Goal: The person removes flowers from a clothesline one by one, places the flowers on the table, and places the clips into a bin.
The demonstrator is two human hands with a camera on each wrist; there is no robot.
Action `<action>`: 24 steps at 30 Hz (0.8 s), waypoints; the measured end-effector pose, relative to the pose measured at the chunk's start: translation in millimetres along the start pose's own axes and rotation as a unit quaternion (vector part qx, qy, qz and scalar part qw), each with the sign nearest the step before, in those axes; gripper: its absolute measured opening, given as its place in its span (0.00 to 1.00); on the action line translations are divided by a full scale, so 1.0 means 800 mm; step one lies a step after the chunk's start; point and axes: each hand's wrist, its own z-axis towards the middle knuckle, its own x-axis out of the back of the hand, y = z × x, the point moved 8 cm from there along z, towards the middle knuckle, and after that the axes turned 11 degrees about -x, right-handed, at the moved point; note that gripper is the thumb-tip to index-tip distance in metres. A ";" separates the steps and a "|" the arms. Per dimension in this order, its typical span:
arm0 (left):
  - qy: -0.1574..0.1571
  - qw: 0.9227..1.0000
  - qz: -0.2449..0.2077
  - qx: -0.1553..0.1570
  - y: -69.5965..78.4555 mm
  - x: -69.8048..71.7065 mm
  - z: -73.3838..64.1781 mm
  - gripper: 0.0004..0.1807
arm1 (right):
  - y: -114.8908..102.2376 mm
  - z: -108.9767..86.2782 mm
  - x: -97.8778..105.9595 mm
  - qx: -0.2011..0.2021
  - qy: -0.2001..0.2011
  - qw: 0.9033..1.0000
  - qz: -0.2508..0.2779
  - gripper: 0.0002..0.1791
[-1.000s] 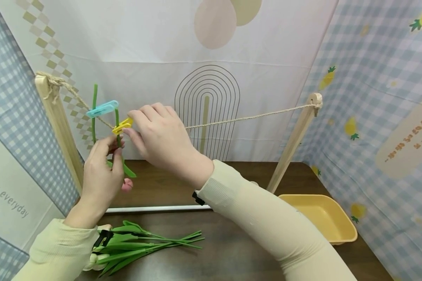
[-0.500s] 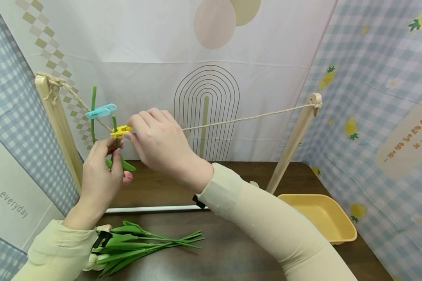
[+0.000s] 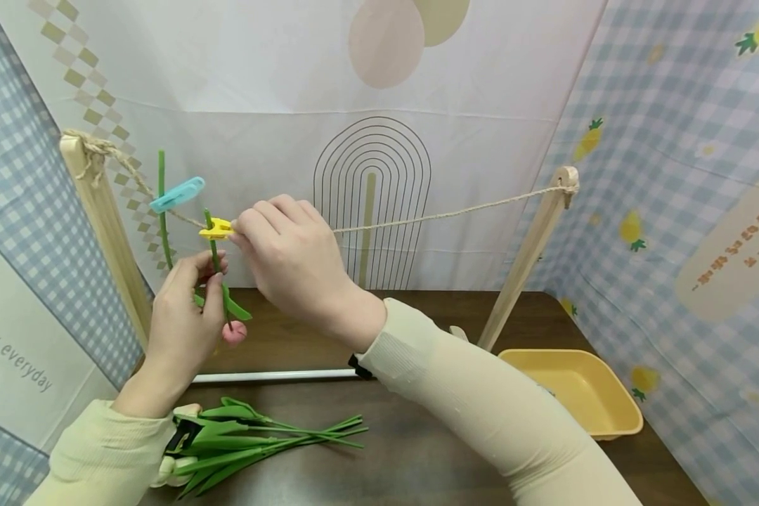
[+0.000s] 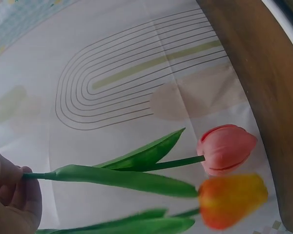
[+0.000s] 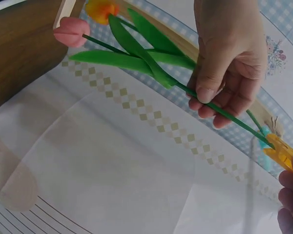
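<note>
Upside down, with its pink head lowest, a pink tulip [image 3: 234, 333] hangs by its green stem. My left hand [image 3: 186, 309] pinches that stem between thumb and fingers, just under a yellow clothespin [image 3: 217, 229]. The clothespin's mouth sits around the upper stem, at the rope [image 3: 455, 211]. My right hand [image 3: 297, 260] pinches the clothespin's handle end; the right wrist view shows fingertips on it. Further left, a light blue clothespin [image 3: 177, 195] holds another stem at the rope. That flower's orange-yellow tulip head [image 4: 233, 201] shows beside the pink one in the left wrist view.
The rope runs between a left wooden post [image 3: 104, 239] and a right wooden post [image 3: 528, 256]. Several green-leaved tulips [image 3: 247, 446] lie on the brown table [image 3: 411, 443], partly behind my left sleeve. A yellow basin [image 3: 629, 427] stands at right. A white rod [image 3: 278, 376] crosses the table.
The stem end above the yellow clothespin has dropped, leaving a shorter piece sticking up. The pink head shows more fully and lower. The blue clothespin and its stem have shifted slightly left.
</note>
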 end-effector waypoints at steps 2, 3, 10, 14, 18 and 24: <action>-0.003 1.000 -0.001 -0.001 0.000 -0.001 -0.001 0.14 | 0.001 0.000 0.003 0.000 0.008 1.000 0.003 0.10; -0.003 1.000 -0.001 -0.002 0.000 -0.001 -0.001 0.14 | 0.001 -0.001 0.004 0.000 0.012 1.000 0.005 0.10; -0.016 1.000 0.002 0.006 -0.002 -0.004 -0.007 0.15 | 0.008 -0.004 0.012 -0.011 0.040 0.999 0.027 0.09; -0.021 1.000 0.000 0.013 -0.003 -0.008 -0.011 0.15 | 0.012 -0.004 0.020 -0.011 0.058 0.998 0.039 0.08; -0.022 1.000 -0.001 0.014 -0.004 -0.009 -0.014 0.15 | 0.015 -0.007 0.024 -0.007 0.059 0.997 0.046 0.07; -0.031 0.999 -0.003 0.026 -0.005 -0.009 -0.019 0.15 | 0.019 -0.021 0.024 -0.005 0.042 0.998 0.051 0.08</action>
